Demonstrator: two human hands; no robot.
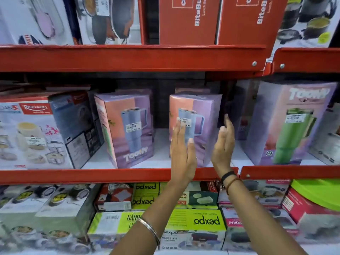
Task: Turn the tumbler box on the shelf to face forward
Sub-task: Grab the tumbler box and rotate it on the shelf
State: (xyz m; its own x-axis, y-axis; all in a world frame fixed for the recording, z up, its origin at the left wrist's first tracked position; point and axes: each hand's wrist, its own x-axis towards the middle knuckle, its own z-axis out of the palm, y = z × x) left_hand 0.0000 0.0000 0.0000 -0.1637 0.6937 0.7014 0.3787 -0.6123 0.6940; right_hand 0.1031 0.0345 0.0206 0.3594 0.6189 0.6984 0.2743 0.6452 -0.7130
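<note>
A pink and purple tumbler box (200,115) with a blue tumbler printed on it stands upright on the middle red shelf (92,175), its picture side towards me. My left hand (182,153) is raised flat in front of the box's lower front, fingers straight and together, covering part of the price sticker. Just off the box's right edge, my right hand (223,146) is held up with the palm turned left. Neither hand grips the box; whether they touch it I cannot tell.
A second blue tumbler box (127,126) stands to the left, turned at an angle. A green tumbler box (292,124) stands to the right. A cookware box (35,131) sits at far left. Red lunch box cartons (189,21) fill the shelf above, green boxes (198,219) the one below.
</note>
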